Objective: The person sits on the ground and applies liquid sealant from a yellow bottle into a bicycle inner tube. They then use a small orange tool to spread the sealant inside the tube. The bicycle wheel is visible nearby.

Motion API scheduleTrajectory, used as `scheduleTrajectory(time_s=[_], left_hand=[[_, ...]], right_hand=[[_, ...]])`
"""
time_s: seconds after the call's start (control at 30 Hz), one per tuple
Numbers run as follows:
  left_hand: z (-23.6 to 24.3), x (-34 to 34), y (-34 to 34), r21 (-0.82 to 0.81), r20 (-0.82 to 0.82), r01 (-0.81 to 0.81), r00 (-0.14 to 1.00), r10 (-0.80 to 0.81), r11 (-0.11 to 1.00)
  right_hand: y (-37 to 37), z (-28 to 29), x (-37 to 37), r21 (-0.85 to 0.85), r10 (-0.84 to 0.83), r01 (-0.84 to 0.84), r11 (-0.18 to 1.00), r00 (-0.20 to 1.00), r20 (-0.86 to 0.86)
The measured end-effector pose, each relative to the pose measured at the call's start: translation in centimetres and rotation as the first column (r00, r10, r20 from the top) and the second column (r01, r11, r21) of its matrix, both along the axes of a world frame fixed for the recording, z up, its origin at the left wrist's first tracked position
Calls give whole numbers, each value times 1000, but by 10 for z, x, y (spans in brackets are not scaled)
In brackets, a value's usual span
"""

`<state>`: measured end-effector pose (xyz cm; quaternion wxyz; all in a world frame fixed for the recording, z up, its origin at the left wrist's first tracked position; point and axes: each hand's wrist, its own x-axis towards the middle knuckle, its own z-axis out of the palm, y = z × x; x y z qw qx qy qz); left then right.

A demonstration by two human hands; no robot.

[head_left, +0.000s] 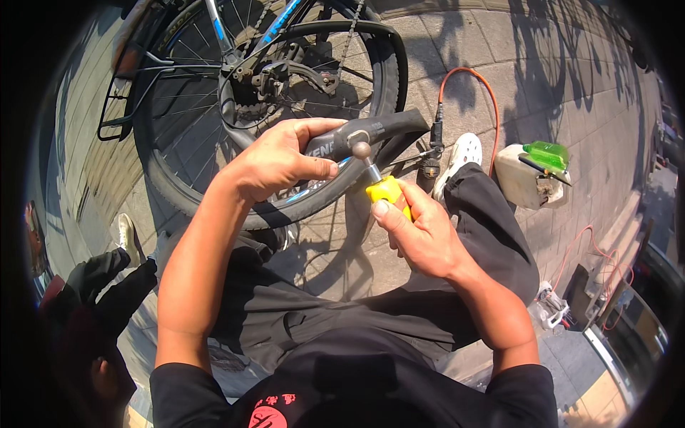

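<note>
My left hand [285, 158] is closed round a flattened black inner tube [391, 127], thumb on the near side and fingers behind it. A darker round patch-like spot shows on the tube's face. My right hand [422, 230] grips a yellow-handled tool [385, 191] with a short metal shaft and a rounded brownish head. That head lies over the tube beside the spot; whether it touches cannot be made out. Just behind the tube is the bicycle wheel [289, 208], its black tyre curving under my left wrist.
The bicycle frame [275, 28] and a black rack [118, 107] fill the far left. An orange hose [494, 107] runs from a black fitting [437, 128]. To the right, a green bottle [548, 154] lies on a whitish container [519, 178]. Another person's legs [100, 282] are at left.
</note>
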<state>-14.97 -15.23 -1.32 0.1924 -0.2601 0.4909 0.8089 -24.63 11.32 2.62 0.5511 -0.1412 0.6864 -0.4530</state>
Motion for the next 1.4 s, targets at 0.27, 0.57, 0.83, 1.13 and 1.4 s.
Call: scheduleTrajectory(time_s=[0.27, 0.57, 0.83, 1.13, 1.4], left_hand=[[-7, 2, 0, -32, -16, 10, 1000, -11, 999], [-3, -3, -1, 18, 15, -16, 1000, 15, 1000], [-7, 2, 0, -1, -6, -24, 1000, 24, 1000], [-4, -2, -2, -28, -6, -16, 1000, 15, 999], [-6, -2, -5, -69, -16, 4, 1000, -5, 998]], right_hand=[[-8, -3, -2, 32, 59, -56, 998, 993, -98], [-3, -3, 3, 18, 67, -65, 998, 988, -140], [-17, -2, 1, 21, 62, -60, 998, 989, -131], [-7, -1, 1, 36, 49, -45, 998, 989, -137], [1, -4, 0, 42, 33, -28, 999, 993, -115]])
